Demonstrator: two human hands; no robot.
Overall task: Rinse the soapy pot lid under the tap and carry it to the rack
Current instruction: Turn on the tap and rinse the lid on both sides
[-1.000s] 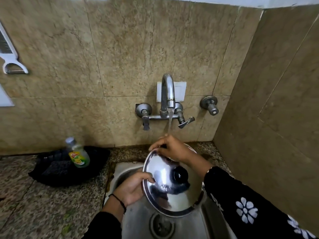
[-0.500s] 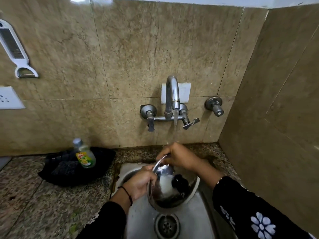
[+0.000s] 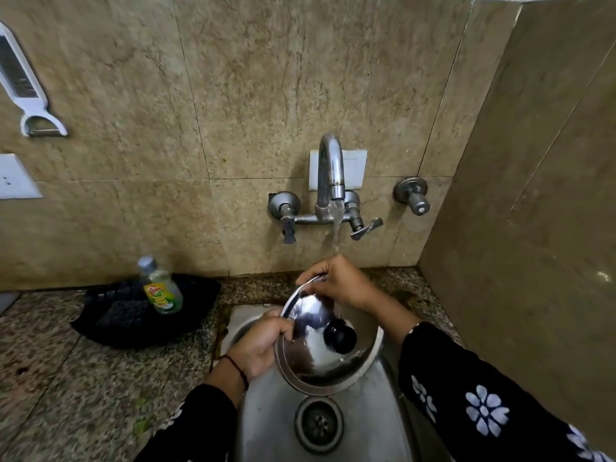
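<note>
Brown marbled wall tiles [image 3: 233, 95] behind and to the right, meeting in a corner. Speckled granite counter [image 3: 66, 378] below, with a steel sink [image 3: 266, 428] set into it and a round drain [image 3: 318, 425] near the bottom. Wall-mounted tap [image 3: 330, 175] above the sink, running, its thin stream falling toward the back of the right hand. Lever handles to either side of the spout, and a separate valve [image 3: 411, 195] farther right on the wall. On the counter to the left, a black cloth [image 3: 133, 321] with a small bottle of dish liquid [image 3: 160, 288] standing on it. White peeler [image 3: 30, 95] hanging on the wall at far left; white socket plate [image 3: 13, 178] just beneath.

Pot lid [image 3: 320, 348] held over the sink, under the tap, tilted with its top face toward the camera. Shiny, wet steel, mirror-like, with a black knob [image 3: 340, 335] at the centre and a raised rim all round. Hard to tell whether any soap remains on it.

Left hand [image 3: 263, 345] closed on the left edge of the lid, thumb over the top face, fingers hidden behind. Right hand [image 3: 340, 281] curled over the far upper edge, gripping the rim. Dark sleeves on both arms, white flowers on the right one.
</note>
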